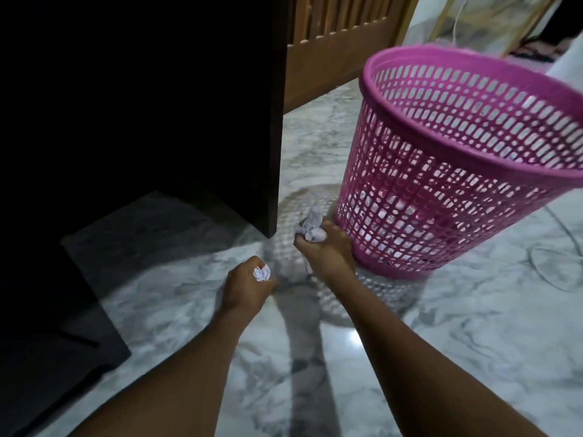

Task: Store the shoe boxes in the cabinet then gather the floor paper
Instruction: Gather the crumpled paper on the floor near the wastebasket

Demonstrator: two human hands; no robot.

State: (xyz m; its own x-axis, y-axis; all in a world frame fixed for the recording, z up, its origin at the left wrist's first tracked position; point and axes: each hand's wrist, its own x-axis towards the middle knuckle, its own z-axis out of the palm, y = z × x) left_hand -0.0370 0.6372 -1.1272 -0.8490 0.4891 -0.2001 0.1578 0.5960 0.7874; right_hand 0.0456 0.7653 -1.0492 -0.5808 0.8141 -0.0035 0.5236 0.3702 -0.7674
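The paper gathering is apparently proceeding beside the dark cabinet (157, 105); the left hand (244, 290) is clutching a small paper ball (262, 274); the right hand (326, 252) is gripping a larger wad (310, 230) just beside the pink basket (366, 86), neither yet binned.

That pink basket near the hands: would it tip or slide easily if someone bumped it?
The pink basket is probably light: its walls are plastic mesh, mostly holes. It likely tips readily, as the rim is wider than the base. On the glossy marble floor it may slide instead.
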